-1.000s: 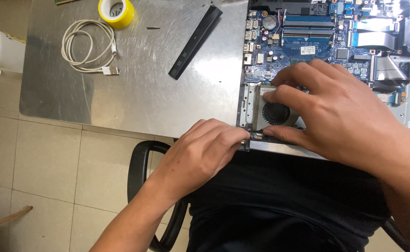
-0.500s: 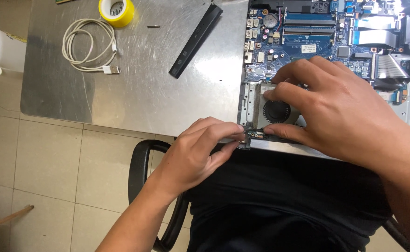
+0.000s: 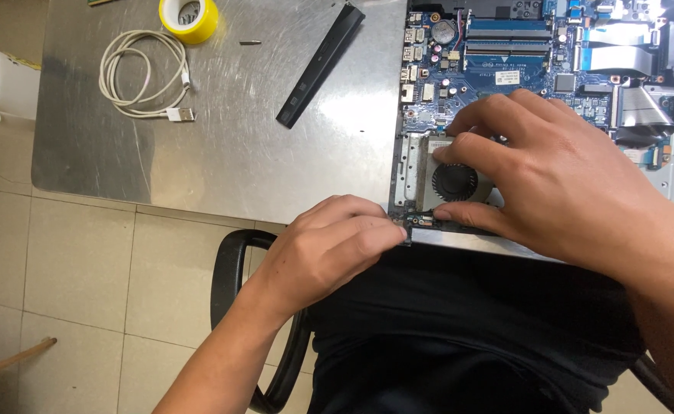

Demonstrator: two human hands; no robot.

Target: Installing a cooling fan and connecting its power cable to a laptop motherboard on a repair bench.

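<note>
While the opened laptop with its blue circuit board (image 3: 505, 54) lies bared at the right end of the brushed steel table (image 3: 222, 161), both hands work at its near left corner. The left hand (image 3: 329, 249) curls at the table's edge, fingertips pinched together against the small connector area at the corner of the laptop frame; whether anything is caught between them I cannot tell. The right hand (image 3: 559, 176) spreads over the round black cooling fan in its metal housing (image 3: 453, 182), index and middle fingers pressing on the housing's upper edge and the thumb laid along the frame just below the fan.

Further left on the table, well apart from the hands, lie a long black plastic strip (image 3: 320, 65), a coiled white cable with a plug (image 3: 143, 77), a roll of yellow tape (image 3: 189, 17) and a small screw (image 3: 249, 42). A black chair armrest (image 3: 229, 268) shows below the table.
</note>
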